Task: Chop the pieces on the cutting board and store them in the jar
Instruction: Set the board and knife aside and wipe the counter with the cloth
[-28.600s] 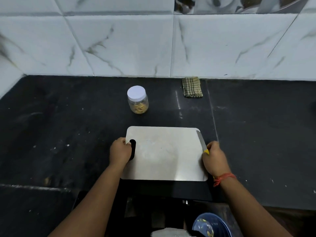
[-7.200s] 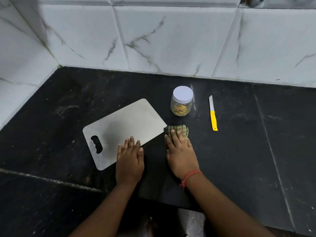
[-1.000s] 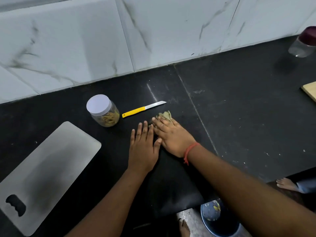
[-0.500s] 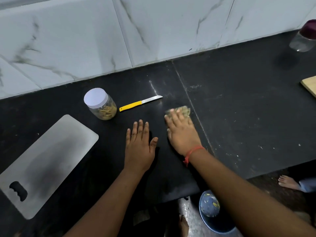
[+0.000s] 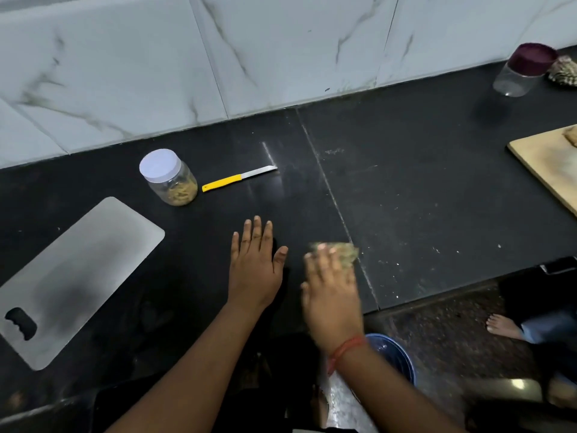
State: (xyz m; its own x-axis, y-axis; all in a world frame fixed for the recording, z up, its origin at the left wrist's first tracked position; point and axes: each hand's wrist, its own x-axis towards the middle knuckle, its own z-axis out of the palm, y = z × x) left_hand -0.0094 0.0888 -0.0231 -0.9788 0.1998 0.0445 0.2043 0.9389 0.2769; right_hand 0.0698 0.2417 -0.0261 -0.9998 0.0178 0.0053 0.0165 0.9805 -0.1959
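Observation:
A bare steel cutting board (image 5: 78, 273) lies at the left of the black counter (image 5: 406, 198). Behind it stands a clear jar (image 5: 170, 178) with a white lid on and yellowish pieces inside. A yellow-handled knife (image 5: 239, 179) lies just right of the jar. My left hand (image 5: 254, 265) rests flat on the counter, fingers spread, holding nothing. My right hand (image 5: 332, 295), blurred, presses a green checked cloth (image 5: 342, 253) against the counter near the front edge.
At the far right lie a wooden board (image 5: 549, 170) and an empty jar with a maroon lid (image 5: 524, 70). Below the counter edge sits a blue bowl (image 5: 395, 357). Another person's bare foot (image 5: 502, 326) shows on the floor. A marble-tiled wall backs the counter.
My right hand has dragged the cloth back toward the counter's front edge, to the right of my left hand. The left hand stayed flat in place.

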